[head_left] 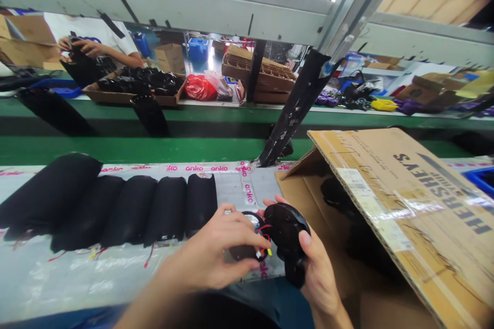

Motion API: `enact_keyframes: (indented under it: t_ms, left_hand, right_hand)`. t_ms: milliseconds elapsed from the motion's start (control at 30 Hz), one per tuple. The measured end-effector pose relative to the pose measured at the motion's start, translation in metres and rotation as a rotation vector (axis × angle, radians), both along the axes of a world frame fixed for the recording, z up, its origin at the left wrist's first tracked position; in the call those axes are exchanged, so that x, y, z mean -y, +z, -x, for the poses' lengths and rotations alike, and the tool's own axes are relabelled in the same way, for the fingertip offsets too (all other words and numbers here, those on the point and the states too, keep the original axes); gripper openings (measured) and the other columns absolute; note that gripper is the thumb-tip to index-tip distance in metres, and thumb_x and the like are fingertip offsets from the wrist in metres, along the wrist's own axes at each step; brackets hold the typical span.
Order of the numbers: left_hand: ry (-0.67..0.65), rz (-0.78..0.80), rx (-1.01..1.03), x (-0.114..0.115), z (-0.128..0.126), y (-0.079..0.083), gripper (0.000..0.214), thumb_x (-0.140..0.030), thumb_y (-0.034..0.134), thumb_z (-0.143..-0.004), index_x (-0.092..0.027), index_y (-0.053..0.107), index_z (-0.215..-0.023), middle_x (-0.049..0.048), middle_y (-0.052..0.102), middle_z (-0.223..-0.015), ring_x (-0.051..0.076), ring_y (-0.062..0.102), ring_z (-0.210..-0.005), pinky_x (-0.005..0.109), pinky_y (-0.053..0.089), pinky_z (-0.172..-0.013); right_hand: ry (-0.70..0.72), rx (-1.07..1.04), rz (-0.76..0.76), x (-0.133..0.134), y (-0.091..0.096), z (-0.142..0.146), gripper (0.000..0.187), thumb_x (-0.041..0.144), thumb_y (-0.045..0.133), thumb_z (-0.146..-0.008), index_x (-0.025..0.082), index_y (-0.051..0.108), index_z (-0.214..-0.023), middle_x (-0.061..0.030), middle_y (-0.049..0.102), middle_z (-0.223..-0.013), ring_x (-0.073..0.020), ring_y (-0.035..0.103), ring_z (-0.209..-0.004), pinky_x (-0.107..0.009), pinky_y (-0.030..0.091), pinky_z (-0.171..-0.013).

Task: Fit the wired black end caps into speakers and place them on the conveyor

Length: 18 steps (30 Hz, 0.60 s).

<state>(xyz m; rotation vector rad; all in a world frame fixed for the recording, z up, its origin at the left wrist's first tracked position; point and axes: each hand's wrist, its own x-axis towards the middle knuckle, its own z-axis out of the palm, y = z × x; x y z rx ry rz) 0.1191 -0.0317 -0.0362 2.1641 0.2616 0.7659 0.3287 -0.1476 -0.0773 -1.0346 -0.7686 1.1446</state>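
Note:
In my right hand (318,262) is a glossy black rounded plastic housing (287,231), gripped between thumb and fingers. Red wires (264,234) with small white and yellow connectors hang at its left side, beside a round black part (245,252). My left hand (222,247) reaches in from the left, its curled fingers on the wires; the exact contact is partly hidden. Left of my hands lie several black fabric-covered cylinders (131,211) in a row on the bench, thin wires with small connectors sticking out at their near ends.
An opened cardboard box (417,216) with dark parts inside stands close on the right. A slanted black post (293,113) rises behind the bench (69,277). Beyond the green strip, a person's hands (83,49) work near a carton of black parts (135,85).

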Motion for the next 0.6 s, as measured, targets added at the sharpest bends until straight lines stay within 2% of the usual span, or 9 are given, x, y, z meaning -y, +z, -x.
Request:
enact_keyframes:
  t_ms: [100,267,433,533,600]
  left_hand:
    - [-0.073,-0.059,-0.051,-0.004,-0.002,0.007,0.035,-0.011,0.076,-0.101,-0.025,0.072,-0.133,-0.001,0.085,-0.11,0.018,0.076,-0.108,0.036,0.039,-0.11]
    - [-0.071,-0.22,-0.117,-0.012,-0.007,0.016,0.034,-0.015,0.061,-0.111,-0.021,0.067,-0.143,0.0023,0.085,-0.108,0.019,0.075,-0.093,0.039,0.046,-0.103]
    - [-0.04,-0.269,-0.077,-0.019,-0.006,0.018,0.02,-0.018,0.061,-0.11,-0.021,0.078,-0.12,0.004,0.078,-0.097,0.02,0.069,-0.092,0.033,0.053,-0.088]
    - [-0.002,-0.215,-0.05,-0.018,-0.007,0.011,0.021,-0.021,0.067,-0.108,-0.025,0.08,-0.124,0.0055,0.069,-0.1,0.019,0.065,-0.094,0.029,0.055,-0.084]
    - [0.048,-0.166,-0.025,-0.017,-0.008,0.005,0.017,-0.024,0.073,-0.105,-0.027,0.084,-0.117,0.007,0.063,-0.107,0.019,0.065,-0.1,0.028,0.057,-0.087]
  right_hand:
    - [0.002,-0.006,0.015,0.0,0.0,0.0,0.052,0.055,0.058,-0.108,0.034,0.065,-0.155,-0.0061,0.068,-0.158,-0.0349,0.069,-0.141,-0.052,0.052,-0.123]
    - [0.012,-0.02,0.047,0.0,-0.001,0.0,0.055,0.056,0.058,-0.108,0.032,0.063,-0.157,-0.0075,0.07,-0.156,-0.0345,0.067,-0.143,-0.052,0.052,-0.124]
    - [0.002,-0.02,0.053,-0.001,0.001,0.001,0.056,0.056,0.06,-0.106,0.031,0.064,-0.156,-0.0083,0.07,-0.156,-0.0352,0.067,-0.142,-0.053,0.051,-0.124]
    - [0.011,-0.026,0.057,-0.001,0.003,0.002,0.058,0.058,0.06,-0.105,0.03,0.064,-0.156,-0.0093,0.072,-0.153,-0.0359,0.069,-0.14,-0.053,0.053,-0.122]
    - [0.006,-0.016,0.068,-0.001,0.004,0.001,0.06,0.059,0.061,-0.105,0.029,0.063,-0.156,-0.0102,0.074,-0.15,-0.0362,0.069,-0.139,-0.054,0.052,-0.122]
